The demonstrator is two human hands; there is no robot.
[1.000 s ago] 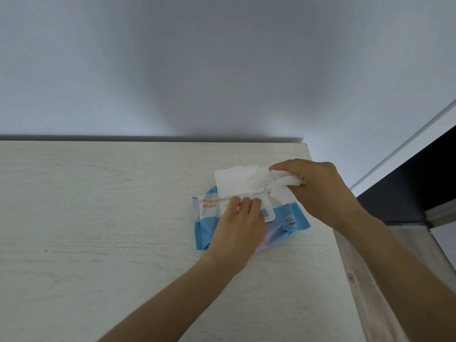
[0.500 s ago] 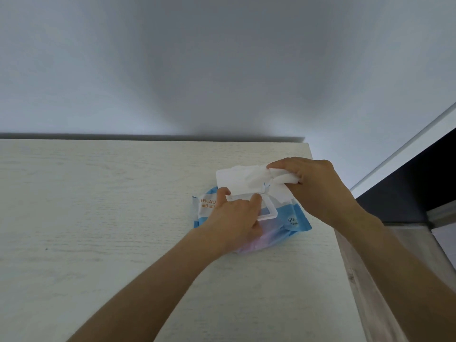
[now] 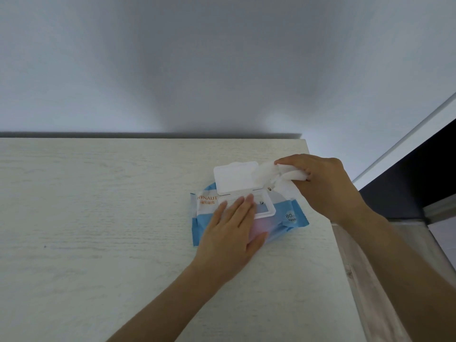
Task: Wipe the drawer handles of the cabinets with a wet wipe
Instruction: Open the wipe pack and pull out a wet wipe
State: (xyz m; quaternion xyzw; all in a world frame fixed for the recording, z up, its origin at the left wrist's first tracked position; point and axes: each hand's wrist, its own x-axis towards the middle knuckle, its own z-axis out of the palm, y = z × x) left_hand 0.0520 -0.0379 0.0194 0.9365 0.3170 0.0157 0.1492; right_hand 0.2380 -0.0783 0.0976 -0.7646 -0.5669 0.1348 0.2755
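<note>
Two hands, left hand (image 3: 229, 233) flat, covering pack (image 3: 293, 213), right hand (image 3: 323, 186) pinching wet wipe (image 3: 269, 172), handles unseen

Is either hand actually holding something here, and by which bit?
The right hand pinches a crumpled white wet wipe by its bunched end. The left hand only presses flat on the blue-and-white wipe pack, gripping nothing.

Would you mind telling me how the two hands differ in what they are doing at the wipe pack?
The left hand lies flat and open on the wipe pack, pressing it down; the right hand is closed, pinching a wet wipe. The left hand rests on the pack's near side, while the right hand is raised past the open lid. Both are bare and work over the same pack on the cabinet top.
</note>
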